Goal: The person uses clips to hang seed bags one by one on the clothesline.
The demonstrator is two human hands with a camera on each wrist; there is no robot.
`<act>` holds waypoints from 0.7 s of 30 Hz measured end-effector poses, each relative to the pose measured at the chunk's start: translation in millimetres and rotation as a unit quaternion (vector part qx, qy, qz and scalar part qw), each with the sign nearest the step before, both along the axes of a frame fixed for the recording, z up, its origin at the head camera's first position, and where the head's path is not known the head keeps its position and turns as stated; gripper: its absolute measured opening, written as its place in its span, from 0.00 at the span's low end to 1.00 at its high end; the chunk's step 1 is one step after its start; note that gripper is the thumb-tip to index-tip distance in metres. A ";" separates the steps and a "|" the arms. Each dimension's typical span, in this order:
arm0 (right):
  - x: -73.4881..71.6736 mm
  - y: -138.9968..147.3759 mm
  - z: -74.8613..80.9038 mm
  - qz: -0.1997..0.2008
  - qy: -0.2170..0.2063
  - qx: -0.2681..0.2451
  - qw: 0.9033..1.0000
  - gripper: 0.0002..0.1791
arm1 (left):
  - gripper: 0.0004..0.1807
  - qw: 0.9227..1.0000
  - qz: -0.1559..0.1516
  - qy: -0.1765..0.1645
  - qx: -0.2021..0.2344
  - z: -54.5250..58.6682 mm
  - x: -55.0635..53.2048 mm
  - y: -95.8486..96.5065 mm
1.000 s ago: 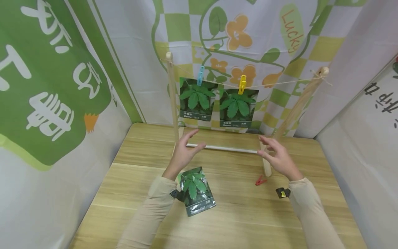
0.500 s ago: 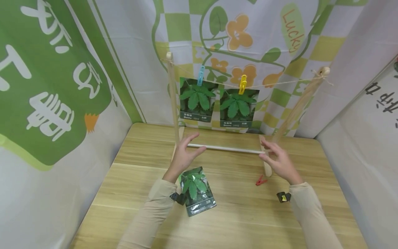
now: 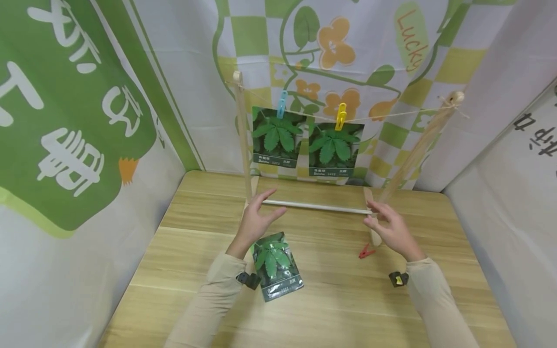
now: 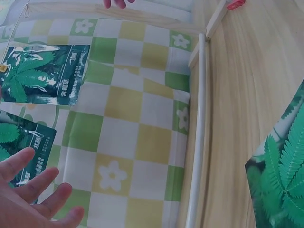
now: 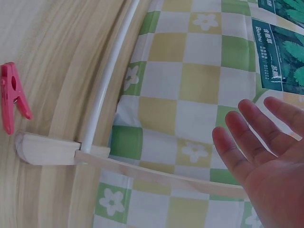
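Observation:
My left hand (image 3: 254,220), fingers spread and holding nothing, hovers by the left post of a wooden stand (image 3: 242,135). My right hand (image 3: 393,229) is likewise spread and bare near the right post. A white rod (image 3: 319,207) joins the stand's two feet. Along the string between the post tops hang two plant-picture seed packets, the left packet (image 3: 277,137) under a blue clothespin (image 3: 282,104), the right packet (image 3: 334,149) under a yellow clothespin (image 3: 341,116). A third packet (image 3: 278,266) lies on the table by my left wrist, and a red clothespin (image 5: 13,97) lies near the right foot.
The wood-grain table (image 3: 339,304) ends at a checked curtain (image 3: 256,38) behind the stand. A green and white cloth (image 3: 56,121) hangs at the left, and a white cloth (image 3: 513,193) at the right.
Both hands stay spread at the same height; the right hand has drifted slightly right, its fingers a little more bent. The packets and clothespins stay where they were.

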State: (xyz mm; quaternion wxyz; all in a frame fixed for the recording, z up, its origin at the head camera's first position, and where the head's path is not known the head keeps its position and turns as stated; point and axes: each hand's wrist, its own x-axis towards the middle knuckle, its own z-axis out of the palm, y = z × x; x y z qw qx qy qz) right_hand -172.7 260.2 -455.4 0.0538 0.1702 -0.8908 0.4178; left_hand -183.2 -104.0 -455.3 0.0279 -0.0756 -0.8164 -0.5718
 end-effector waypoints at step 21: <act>4.1 4.8 -12.2 -0.014 -0.025 0.017 0.999 0.29 | 0.36 0.999 0.006 -0.041 -0.001 -18.4 7.7 -13.0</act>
